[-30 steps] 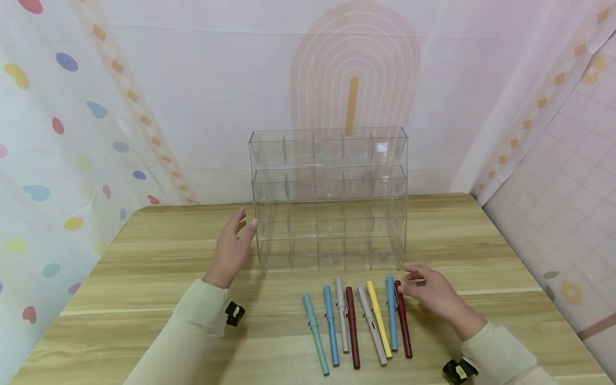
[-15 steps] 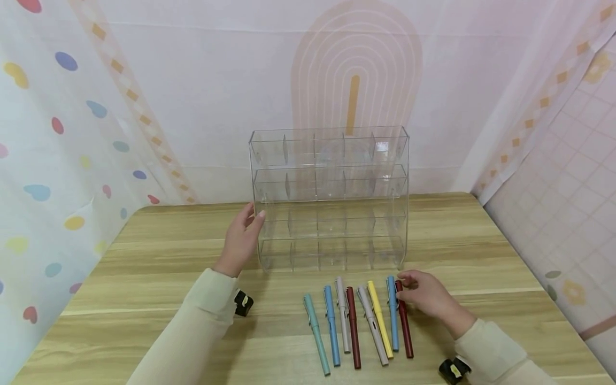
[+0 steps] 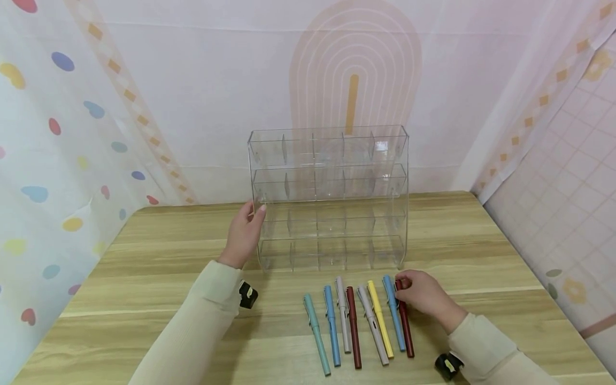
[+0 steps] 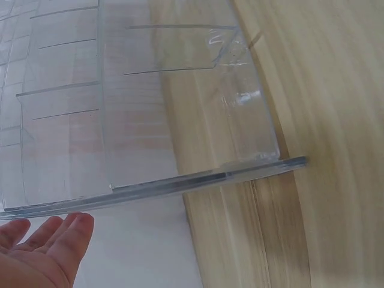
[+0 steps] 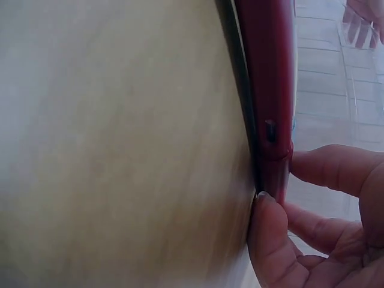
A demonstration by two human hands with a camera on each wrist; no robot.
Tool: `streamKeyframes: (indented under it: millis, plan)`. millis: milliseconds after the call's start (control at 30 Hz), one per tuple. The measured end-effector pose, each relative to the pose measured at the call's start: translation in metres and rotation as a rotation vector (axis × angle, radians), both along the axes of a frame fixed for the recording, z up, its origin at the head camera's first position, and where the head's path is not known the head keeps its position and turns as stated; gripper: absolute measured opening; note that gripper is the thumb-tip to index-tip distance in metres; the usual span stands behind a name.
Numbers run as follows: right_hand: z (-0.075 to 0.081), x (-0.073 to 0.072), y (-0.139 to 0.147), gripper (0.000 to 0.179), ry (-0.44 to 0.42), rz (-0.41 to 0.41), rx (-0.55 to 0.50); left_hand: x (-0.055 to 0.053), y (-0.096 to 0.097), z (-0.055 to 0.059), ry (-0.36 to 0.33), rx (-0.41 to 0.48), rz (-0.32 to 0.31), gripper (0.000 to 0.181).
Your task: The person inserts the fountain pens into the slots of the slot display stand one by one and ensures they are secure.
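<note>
My right hand (image 3: 428, 294) pinches the capped end of a dark red pen (image 3: 406, 331) at the right end of a row of pens. Up close in the right wrist view, thumb and fingers meet on this red pen (image 5: 270, 72) near its cap. My left hand (image 3: 243, 232) is at the left side of a clear acrylic organizer (image 3: 329, 236) standing upright with tiers of compartments. In the left wrist view its fairly straight fingers (image 4: 72, 240) reach the organizer's side edge (image 4: 168, 186). Just left of the red pen lies a blue pen (image 3: 394, 315), slightly slanted.
More pens lie before the organizer: a teal pen (image 3: 316, 334), another blue pen (image 3: 332, 326), a grey pen (image 3: 343, 315), a second dark red pen (image 3: 353, 329), another grey pen (image 3: 372, 326) and a yellow pen (image 3: 380, 321). Printed curtains surround the wooden table (image 3: 159, 256).
My left hand has moved right to the organizer's side. My right hand has come left onto the red pen and now pinches it. The neighbouring blue pen has turned slightly.
</note>
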State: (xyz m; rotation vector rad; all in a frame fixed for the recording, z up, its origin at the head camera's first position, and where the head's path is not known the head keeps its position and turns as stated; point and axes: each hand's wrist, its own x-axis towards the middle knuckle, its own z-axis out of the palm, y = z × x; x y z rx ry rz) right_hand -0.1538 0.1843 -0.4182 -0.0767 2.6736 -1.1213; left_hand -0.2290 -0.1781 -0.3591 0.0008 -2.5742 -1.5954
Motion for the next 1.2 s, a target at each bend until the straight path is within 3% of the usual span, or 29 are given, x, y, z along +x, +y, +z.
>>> streamKeyframes:
  millis: [333, 667, 833, 1200]
  plan:
    - [0.001, -0.003, -0.003, 0.035, 0.015, -0.005, 0.067, -0.007, 0.003, 0.001, -0.026, 0.025, 0.040, 0.046]
    - [0.001, -0.004, 0.007, 0.034, -0.054, -0.115, -0.125, -0.009, 0.003, -0.001, -0.028, 0.010, 0.055, 0.043]
    - [0.004, -0.006, 0.018, 0.033, -0.008, -0.119, -0.192, -0.011, 0.002, -0.004, -0.018, 0.002, 0.046, 0.044]
    - [0.042, -0.004, 0.034, 0.043, 0.009, -0.221, -0.364, -0.008, 0.000, -0.010, 0.030, 0.010, 0.038, 0.047]
